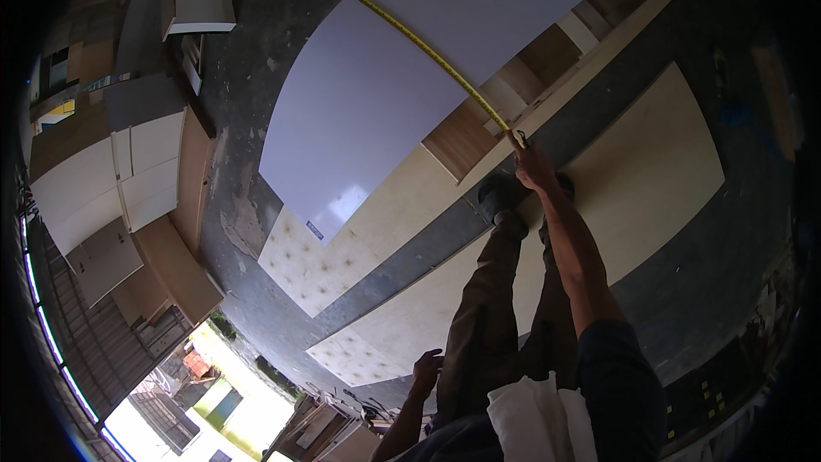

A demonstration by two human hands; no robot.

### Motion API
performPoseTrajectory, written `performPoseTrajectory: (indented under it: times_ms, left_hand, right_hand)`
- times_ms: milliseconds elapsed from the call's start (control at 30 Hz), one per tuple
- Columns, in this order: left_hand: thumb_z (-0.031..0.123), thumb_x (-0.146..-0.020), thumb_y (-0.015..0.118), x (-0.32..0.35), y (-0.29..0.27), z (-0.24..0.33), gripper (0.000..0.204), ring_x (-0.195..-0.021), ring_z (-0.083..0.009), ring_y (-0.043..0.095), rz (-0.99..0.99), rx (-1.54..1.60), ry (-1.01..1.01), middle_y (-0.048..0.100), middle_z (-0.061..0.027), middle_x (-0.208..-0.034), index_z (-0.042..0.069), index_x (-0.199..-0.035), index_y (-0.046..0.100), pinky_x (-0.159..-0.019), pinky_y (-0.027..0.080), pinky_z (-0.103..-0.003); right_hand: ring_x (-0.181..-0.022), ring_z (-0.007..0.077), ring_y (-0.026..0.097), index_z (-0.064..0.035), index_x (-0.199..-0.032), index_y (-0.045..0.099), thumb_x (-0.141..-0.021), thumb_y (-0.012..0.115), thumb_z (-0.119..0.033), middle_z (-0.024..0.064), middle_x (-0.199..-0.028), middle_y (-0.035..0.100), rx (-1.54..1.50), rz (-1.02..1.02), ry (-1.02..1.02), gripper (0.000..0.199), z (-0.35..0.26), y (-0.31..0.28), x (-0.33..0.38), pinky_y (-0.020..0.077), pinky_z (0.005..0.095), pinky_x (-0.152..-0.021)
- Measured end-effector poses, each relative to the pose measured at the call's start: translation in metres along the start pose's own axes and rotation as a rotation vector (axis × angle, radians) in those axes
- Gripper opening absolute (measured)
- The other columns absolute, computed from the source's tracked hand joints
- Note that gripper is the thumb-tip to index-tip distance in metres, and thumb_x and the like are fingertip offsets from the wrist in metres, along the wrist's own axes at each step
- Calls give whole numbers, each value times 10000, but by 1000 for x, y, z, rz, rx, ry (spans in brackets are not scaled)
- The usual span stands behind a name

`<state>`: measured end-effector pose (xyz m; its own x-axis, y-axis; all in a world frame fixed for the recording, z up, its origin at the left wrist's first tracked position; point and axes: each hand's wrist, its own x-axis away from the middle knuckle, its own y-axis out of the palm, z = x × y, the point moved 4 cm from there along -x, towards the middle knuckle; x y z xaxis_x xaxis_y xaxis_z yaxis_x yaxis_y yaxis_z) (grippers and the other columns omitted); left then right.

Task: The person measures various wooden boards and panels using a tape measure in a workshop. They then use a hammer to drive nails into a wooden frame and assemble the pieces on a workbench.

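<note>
The right hand point(534, 166) grips the tape point(428, 53) just beyond the white sheet's point(351, 103) near edge, probably keeping it taut across to the far edge; the left hand point(426, 370) (finger state: cannot tell) hangs beside the leg point(486, 308).

Yellow tape measure point(434, 53) laid out across a white panel point(368, 103)

The blade begins at the fingertips of the right hand point(536, 169) and runs forward and leftward from them, narrow, bright and dark-marked. Its far end reaches the panel's far edge. The panel, smooth, pale and glossy, lies flat beyond the fingers, extending to both sides of the blade; its near edge stops short of them.
</note>
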<state>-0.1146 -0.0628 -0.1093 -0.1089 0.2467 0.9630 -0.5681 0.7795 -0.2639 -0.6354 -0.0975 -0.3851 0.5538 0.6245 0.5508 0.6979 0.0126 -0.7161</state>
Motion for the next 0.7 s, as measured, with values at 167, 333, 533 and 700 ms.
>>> performPoseTrajectory:
  times_ms: [167,333,533,700]
  left_hand:
    - [193,-975,594,-8,-7,-16,445,-936,-193,716,-26,-36,126,748,-127,-1082,-13,-1368,564,-822,567,-331]
    - [194,-973,592,-7,-3,-14,435,-925,-185,719,-14,-74,125,752,-129,-1069,-23,-1350,578,-826,568,-324]
    - [202,-975,594,-13,-4,-22,435,-938,-183,717,-25,-217,228,750,-127,-1084,-25,-1346,580,-832,568,-326]
    - [210,-977,598,-17,-6,-28,448,-947,-193,715,-49,-178,289,745,-128,-1094,-20,-1360,567,-832,569,-335]
  right_hand:
    - [-925,471,660,-313,-1597,238,-1008,486,-227,304,-1225,521,-22,-20,9,645,-1,-3,1,564,547,-793]
    - [-922,472,660,-317,-1596,241,-1009,483,-226,305,-1219,522,-10,13,-22,642,2,1,0,565,548,-789]
    - [-916,474,660,-320,-1597,237,-1007,484,-224,304,-1208,524,-8,19,-12,646,5,8,-2,564,549,-786]
    - [-904,475,659,-323,-1594,243,-1004,488,-227,309,-1204,524,-5,17,-4,647,2,4,0,565,549,-781]
